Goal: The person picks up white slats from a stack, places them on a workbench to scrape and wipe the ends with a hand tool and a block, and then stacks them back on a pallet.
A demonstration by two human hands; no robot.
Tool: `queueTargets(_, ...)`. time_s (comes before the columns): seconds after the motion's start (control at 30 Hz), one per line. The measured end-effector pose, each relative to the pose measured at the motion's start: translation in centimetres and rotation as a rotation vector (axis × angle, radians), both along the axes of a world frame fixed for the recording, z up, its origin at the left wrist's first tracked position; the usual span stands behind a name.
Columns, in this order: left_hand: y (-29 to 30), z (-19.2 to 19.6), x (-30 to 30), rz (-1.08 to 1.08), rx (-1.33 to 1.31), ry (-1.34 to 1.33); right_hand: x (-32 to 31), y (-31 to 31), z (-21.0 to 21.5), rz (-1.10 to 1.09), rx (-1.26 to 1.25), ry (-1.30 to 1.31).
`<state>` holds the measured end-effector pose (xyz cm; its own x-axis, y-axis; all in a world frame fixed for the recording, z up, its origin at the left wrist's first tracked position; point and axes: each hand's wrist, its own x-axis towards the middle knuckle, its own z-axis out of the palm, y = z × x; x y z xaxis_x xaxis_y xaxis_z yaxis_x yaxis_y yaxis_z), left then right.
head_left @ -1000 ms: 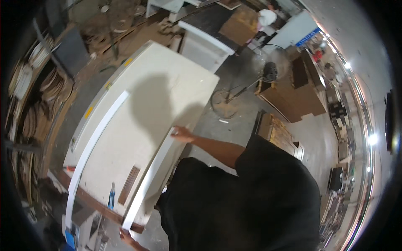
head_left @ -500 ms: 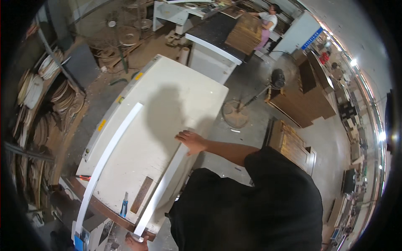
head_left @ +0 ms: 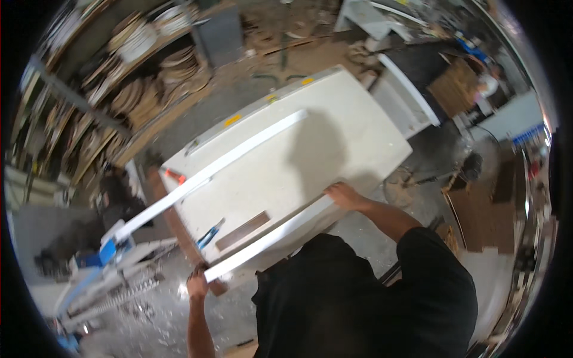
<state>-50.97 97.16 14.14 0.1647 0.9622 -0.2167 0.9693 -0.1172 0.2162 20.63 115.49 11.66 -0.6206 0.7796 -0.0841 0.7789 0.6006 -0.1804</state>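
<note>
A long white strip (head_left: 268, 238) lies along the near edge of the cream-topped workbench (head_left: 250, 173). My left hand (head_left: 197, 285) is closed around its left end, at the bench corner. Farther along the same strip, my right hand (head_left: 343, 196) grips it with the fingers over the top. Just beyond the strip lie a flat brown wooden piece (head_left: 243, 231) and a blue utility knife (head_left: 209, 235). A second white strip (head_left: 239, 150) runs across the bench, its left part reaching past the bench's left edge. Near it rests an orange-handled tool (head_left: 174, 175).
A grey spirit level with yellow patches (head_left: 233, 121) lies along the far edge. Shelves (head_left: 158, 45) hold coiled edging rolls at the far left. A black-topped table (head_left: 412, 77) stands beyond the bench, with a person (head_left: 489, 86) near it. A pedestal fan (head_left: 471, 166) stands at right.
My view has turned, so the bench appears rotated and more of the left side shows. Both hands stay on the near white strip, and my left hand and forearm show more fully.
</note>
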Motion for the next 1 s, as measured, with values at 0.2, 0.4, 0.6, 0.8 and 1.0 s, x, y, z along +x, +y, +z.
queueTargets(0.2, -0.7, 1.7, 0.6, 0.119, -0.153, 0.092, -1.2, 0.5, 0.9, -0.064, -0.134, -0.017)
queueTargets(0.4, 7.6, 7.7, 7.1, -0.079, -0.267, 0.053, -3.1, -1.4, 3.8, -0.108, -0.039, -0.201)
queueTargets(0.6, 23.3, 5.3, 13.8, -0.091, 0.254, -0.133, -6.5, -5.5, 8.0, -0.434, -0.014, 0.032)
queueTargets(0.8, 39.0, 2.6, 25.3, -0.048, 0.238, -0.154, -5.2, -12.4, 6.5, -0.633, -0.056, 0.138)
queueTargets(1.0, 42.4, -0.3, 27.5, -0.156, 0.021, -0.034, -4.3, -17.2, 8.1, -0.805, 0.021, 0.201)
